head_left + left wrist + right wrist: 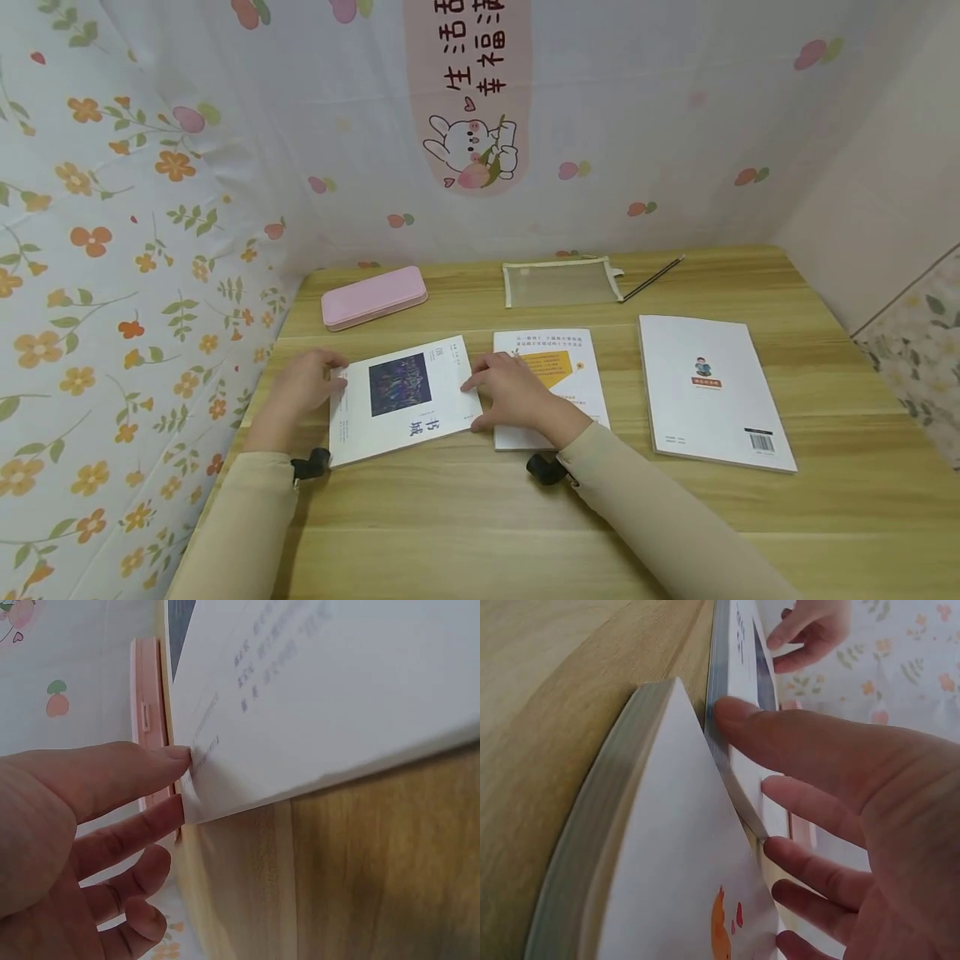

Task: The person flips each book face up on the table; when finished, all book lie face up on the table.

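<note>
Head view: we see the white book (406, 402) between left hand (302, 387), pinching narrowly, and right hand (519, 393), gripping wider.

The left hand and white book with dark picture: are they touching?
Touching. In the left wrist view, the left hand has its thumb on the edge of the white book.

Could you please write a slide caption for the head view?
Left hand and right hand touch the leftmost book, a pink case behind it.
</note>
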The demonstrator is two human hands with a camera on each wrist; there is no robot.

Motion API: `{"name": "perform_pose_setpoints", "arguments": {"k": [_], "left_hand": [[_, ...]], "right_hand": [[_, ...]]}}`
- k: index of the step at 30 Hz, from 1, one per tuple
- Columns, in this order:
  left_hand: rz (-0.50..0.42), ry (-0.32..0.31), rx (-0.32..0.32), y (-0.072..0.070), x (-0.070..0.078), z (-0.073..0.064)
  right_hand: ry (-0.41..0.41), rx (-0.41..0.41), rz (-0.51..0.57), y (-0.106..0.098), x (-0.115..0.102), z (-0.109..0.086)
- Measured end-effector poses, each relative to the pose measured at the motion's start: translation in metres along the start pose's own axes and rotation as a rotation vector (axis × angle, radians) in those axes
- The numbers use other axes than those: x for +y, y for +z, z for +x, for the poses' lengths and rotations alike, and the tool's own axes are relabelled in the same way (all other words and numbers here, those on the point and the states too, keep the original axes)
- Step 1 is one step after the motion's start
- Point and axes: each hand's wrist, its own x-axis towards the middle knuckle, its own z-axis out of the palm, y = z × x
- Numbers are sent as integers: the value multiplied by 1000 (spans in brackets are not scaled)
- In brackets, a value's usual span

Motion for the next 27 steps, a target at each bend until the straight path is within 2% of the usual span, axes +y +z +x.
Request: {"name": "perform_pose_setpoints", "arguments": {"k": [10,20,27], "left_hand": [[-23,31,-20,-2,-4,-8],[-31,104,-99,-6,0,-18],[-23,134,-147,-5,-1,-25]], "right_hand": [[3,-17,-45,-3,7,11],[21,-37,-50,-10,12,24],[30,-1,-63,-12,14,31]]}}
